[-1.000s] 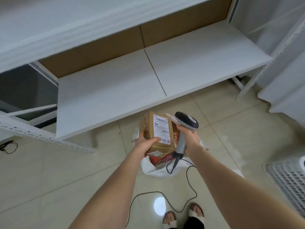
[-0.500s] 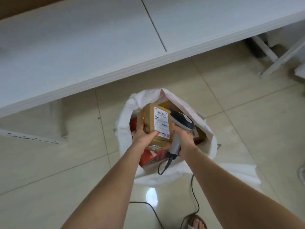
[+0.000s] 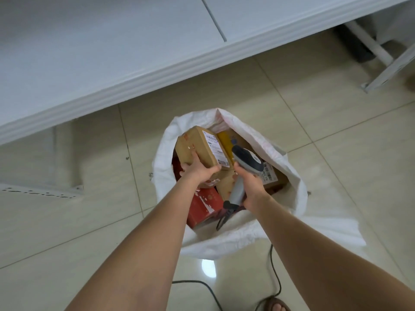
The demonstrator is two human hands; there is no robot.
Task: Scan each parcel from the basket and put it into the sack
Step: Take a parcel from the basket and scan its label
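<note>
My left hand [image 3: 197, 170] grips a brown cardboard parcel [image 3: 198, 149] by its near end, tilted over the mouth of the white sack [image 3: 289, 176]. A white shipping label runs along the parcel's right side. My right hand [image 3: 252, 187] holds a grey barcode scanner [image 3: 243, 169] by its handle, its head beside the parcel's label. Inside the sack lie a red box [image 3: 203, 206], a yellow-sided box [image 3: 225, 141] and a labelled brown parcel [image 3: 272, 179]. The basket is out of view.
A white shelf board [image 3: 112, 48] runs across the top, its edge just beyond the sack. The scanner's black cable [image 3: 275, 277] trails over the tiled floor by my sandalled foot [image 3: 277, 306]. A white rack leg [image 3: 390, 68] stands at the upper right.
My view has dropped toward the sack, which fills more of the frame. The parcel has tipped down and to the left over the sack's opening; the scanner stays beside it.
</note>
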